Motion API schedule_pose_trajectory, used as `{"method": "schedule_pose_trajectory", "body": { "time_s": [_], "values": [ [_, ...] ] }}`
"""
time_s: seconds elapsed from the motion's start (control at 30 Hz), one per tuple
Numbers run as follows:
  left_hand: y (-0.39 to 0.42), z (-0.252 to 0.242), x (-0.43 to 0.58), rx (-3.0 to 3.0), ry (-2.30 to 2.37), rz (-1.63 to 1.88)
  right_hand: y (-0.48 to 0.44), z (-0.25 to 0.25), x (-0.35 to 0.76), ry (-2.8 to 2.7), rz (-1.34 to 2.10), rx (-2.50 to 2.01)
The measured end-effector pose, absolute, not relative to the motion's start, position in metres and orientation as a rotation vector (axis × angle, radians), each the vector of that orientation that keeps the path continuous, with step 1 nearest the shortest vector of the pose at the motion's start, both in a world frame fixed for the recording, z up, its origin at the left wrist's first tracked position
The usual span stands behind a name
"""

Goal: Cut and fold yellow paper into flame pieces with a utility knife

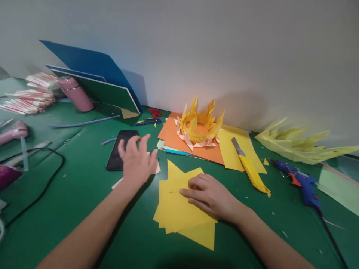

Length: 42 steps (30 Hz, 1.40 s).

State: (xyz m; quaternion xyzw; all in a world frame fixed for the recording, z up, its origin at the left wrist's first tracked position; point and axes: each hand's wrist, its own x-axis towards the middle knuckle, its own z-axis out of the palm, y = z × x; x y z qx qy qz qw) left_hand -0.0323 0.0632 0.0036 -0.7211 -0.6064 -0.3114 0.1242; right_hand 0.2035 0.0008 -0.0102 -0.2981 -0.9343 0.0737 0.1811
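Yellow paper sheets (179, 213) lie in a loose, fanned stack on the green table, their corners pointing different ways. My right hand (209, 194) rests on the stack's right side, its index finger stretched out and the other fingers partly curled; I see nothing held in it. A short dark line shows on the top sheet by the index fingertip. My left hand (137, 158) is raised with fingers spread and nothing in it, over the edge of a black phone (114, 155). Pale paper pieces (155, 167) lie partly hidden under that hand.
Behind the stack, a folded yellow paper ring (196, 129) sits on orange sheets (171, 129). A yellow utility knife (252, 172) and a blue glue gun (305, 186) lie to the right. A pink bottle (75, 93) leans near blue and green boards (109, 89); a black cable (53, 177) curves at left.
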Motion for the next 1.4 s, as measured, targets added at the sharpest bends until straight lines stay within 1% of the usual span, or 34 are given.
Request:
{"method": "schedule_pose_trajectory", "body": {
  "time_s": [0.07, 0.2, 0.3, 0.37, 0.47, 0.53, 0.63, 0.77, 1.1, 1.4],
  "values": [
    [0.067, 0.002, -0.04, -1.965, -1.866, -0.805, 0.001, -0.011, 0.203, -2.639, 0.215, -0.847],
    [0.07, -0.004, -0.047, -1.976, -1.985, -0.632, 0.002, -0.013, 0.204, -2.644, 0.213, -0.865],
    [0.067, -0.003, -0.042, -2.008, -1.953, -0.691, 0.002, -0.014, 0.204, -2.644, 0.207, -0.86],
    [0.06, 0.0, -0.034, -2.097, -1.818, -0.817, 0.002, -0.013, 0.204, -2.635, 0.201, -0.849],
    [0.047, 0.001, -0.018, -2.579, -1.434, -0.931, 0.002, -0.011, 0.203, -2.627, 0.187, -0.836],
    [0.039, -0.002, -0.009, -2.985, -1.116, -0.882, 0.001, -0.009, 0.202, -2.63, 0.17, -0.837],
    [0.035, -0.01, -0.002, -3.211, -0.985, -0.777, 0.001, -0.007, 0.201, -2.642, 0.149, -0.841],
    [0.04, -0.014, -0.003, -3.258, -0.972, -0.729, 0.002, -0.008, 0.202, -2.646, 0.143, -0.834],
    [0.045, -0.012, -0.006, -3.32, -0.97, -0.776, 0.001, -0.009, 0.202, -2.673, 0.122, -0.862],
    [0.046, -0.013, -0.007, -3.325, -0.954, -0.784, -0.011, -0.008, 0.23, -2.546, 0.162, -0.947]
  ]
}}
